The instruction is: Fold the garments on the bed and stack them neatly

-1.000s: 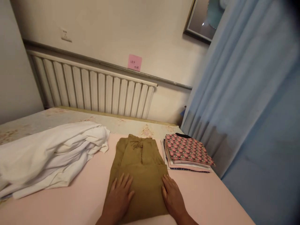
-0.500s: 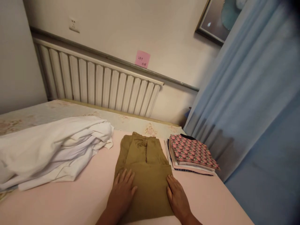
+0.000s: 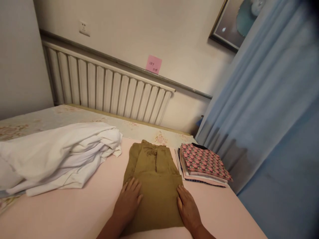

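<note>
Olive-green trousers (image 3: 159, 196) lie folded on the pink sheet, the gathered waistband with its tied drawstring at the far end. Flat on their left edge rests my left hand (image 3: 128, 200), fingers stretched out and thumb toward the middle. My right hand (image 3: 188, 207) presses on the right edge, its fingers extended along the cloth. Neither hand grips the fabric. Right of the trousers sits a neat stack of folded clothes (image 3: 205, 162), topped by a pink and black patterned piece.
A crumpled heap of white cloth (image 3: 62, 152) lies on the left of the bed. The pink sheet (image 3: 67, 212) covers a floral mattress (image 3: 159, 136). Behind stand a radiator (image 3: 107, 86) and wall with a pink note (image 3: 154, 64). A blue curtain (image 3: 261, 99) hangs at the right.
My left hand has slid slightly left and outward on the trousers' edge. My right hand stays nearly in place. The view has shifted a little.
</note>
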### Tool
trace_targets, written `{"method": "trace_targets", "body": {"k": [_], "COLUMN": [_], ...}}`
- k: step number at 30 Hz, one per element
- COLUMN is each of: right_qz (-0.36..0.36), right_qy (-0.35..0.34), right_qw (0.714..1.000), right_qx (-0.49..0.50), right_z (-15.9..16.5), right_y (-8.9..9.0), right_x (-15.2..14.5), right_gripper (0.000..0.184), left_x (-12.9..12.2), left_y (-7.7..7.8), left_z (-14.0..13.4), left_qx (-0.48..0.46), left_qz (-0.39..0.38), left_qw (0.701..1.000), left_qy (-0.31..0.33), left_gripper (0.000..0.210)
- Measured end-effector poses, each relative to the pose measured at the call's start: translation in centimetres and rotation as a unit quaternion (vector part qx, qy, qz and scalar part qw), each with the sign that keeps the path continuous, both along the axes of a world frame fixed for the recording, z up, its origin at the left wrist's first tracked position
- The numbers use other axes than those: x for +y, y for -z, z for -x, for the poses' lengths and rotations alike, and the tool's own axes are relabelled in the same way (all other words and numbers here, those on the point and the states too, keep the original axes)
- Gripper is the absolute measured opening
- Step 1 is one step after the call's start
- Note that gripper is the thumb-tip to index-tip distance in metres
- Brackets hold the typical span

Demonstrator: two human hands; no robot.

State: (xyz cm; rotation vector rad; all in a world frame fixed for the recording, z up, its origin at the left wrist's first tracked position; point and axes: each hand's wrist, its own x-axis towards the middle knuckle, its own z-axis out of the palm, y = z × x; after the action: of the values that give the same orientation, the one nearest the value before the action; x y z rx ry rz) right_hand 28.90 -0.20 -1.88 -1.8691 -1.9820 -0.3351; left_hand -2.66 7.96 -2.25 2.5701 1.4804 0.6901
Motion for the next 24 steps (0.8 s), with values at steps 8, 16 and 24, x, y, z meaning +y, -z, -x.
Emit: {"method": "trace_targets", "body": {"k": [8,16,24], "right_qz": [0.000,-0.008,0.001], "right_qy": [0.002,0.001,0.001], "right_qw": [1.000,1.000,1.000], "right_qx": [0.000,-0.003,-0.008], "right_z": [-0.10,-0.17,-0.19], "right_y": [0.27,0.22,0.15], "right_x": [0.07,0.08,0.05], "right_gripper": [0.041,0.040,0.041], "left_x": [0.01,0.11,0.17], "left_y": [-0.08,0.35,0.14], "left_z": [0.13,0.14,0.14], "left_qx": [-0.002,-0.011,-0.004], "left_qz": [0.013,-0.011,0.001], "left_qw": [1.000,1.000,1.000], "left_qy": [0.007,0.004,0.002], "left_gripper": [0.046,0.043,0.044]}}
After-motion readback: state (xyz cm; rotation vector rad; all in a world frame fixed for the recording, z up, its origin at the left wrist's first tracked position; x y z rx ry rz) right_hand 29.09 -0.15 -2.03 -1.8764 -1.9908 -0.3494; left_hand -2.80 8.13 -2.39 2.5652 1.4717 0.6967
